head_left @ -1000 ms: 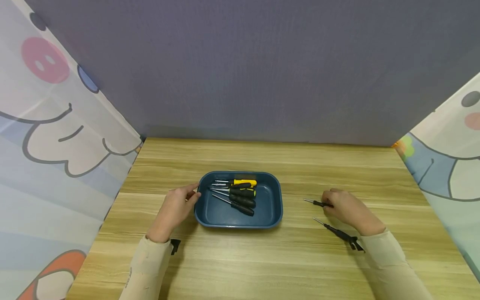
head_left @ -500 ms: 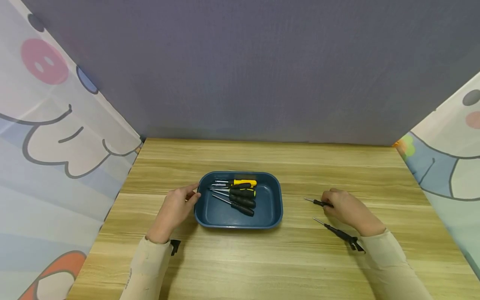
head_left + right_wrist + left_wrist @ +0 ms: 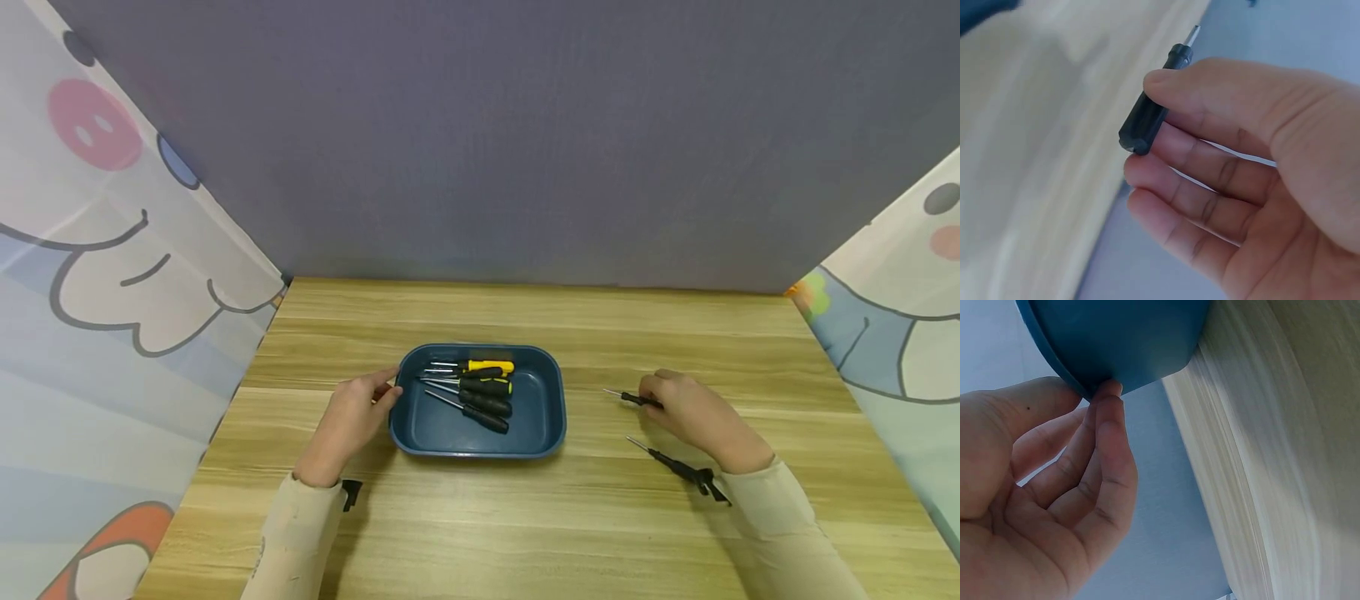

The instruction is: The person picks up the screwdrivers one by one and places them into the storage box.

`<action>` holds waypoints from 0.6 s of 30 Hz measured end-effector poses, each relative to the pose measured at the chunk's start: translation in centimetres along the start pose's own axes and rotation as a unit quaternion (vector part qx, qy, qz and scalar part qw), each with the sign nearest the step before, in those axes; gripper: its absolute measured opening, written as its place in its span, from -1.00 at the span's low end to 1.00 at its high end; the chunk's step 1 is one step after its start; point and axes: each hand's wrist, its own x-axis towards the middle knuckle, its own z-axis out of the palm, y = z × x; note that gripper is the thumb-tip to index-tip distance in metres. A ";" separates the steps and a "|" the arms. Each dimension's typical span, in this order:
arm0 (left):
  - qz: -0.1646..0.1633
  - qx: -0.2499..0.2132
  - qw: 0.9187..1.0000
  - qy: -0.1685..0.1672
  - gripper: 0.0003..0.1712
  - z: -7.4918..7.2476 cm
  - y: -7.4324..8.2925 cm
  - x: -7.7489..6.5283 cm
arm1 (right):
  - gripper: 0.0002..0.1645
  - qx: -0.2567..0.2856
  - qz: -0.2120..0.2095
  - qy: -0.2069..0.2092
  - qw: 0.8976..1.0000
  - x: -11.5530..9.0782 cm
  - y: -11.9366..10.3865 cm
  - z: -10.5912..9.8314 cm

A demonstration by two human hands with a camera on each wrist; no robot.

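Observation:
My left hand (image 3: pixel 351 425) pinches the left rim of a dark blue plastic tub (image 3: pixel 536 421) between thumb and fingers; the left wrist view shows the fingertips at the tub's wall (image 3: pixel 1129 344). Inside the tub lie several screwdrivers, among them a yellow-handled one (image 3: pixel 495 365) and a black-handled one (image 3: pixel 487 419) nearest the front. To the tub's right, my right hand (image 3: pixel 693 417) holds a small black screwdriver (image 3: pixel 1147 115) by its handle, thumb on one side and fingers on the other. Its metal tip points left, toward the tub.
Another black screwdriver (image 3: pixel 667 461) lies on the wooden table (image 3: pixel 480 533) just in front of the right hand, its handle end close to the black wrist mount (image 3: pixel 708 485). A grey panel (image 3: pixel 525 150) rises behind the table, and printed curtains (image 3: pixel 150 333) hang at both sides.
My right hand has shifted slightly left and away from me, carrying the small screwdriver with it. The left hand and the tub have stayed in place.

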 end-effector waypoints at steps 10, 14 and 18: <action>0.005 0.006 1.000 0.003 -0.61 0.1 -0.1 0.0 | -0.81 -0.016 -0.034 0.004 0.999 2.3 -3.3 -2.4; 0.005 0.004 1.000 0.002 -0.61 0.0 -0.1 0.1 | -0.81 -0.022 -0.055 0.004 0.998 3.9 -4.7 -3.2; 0.002 0.005 1.000 0.000 -0.61 0.0 -0.1 0.0 | -0.81 -0.037 -0.077 0.013 0.996 5.8 -6.0 -3.4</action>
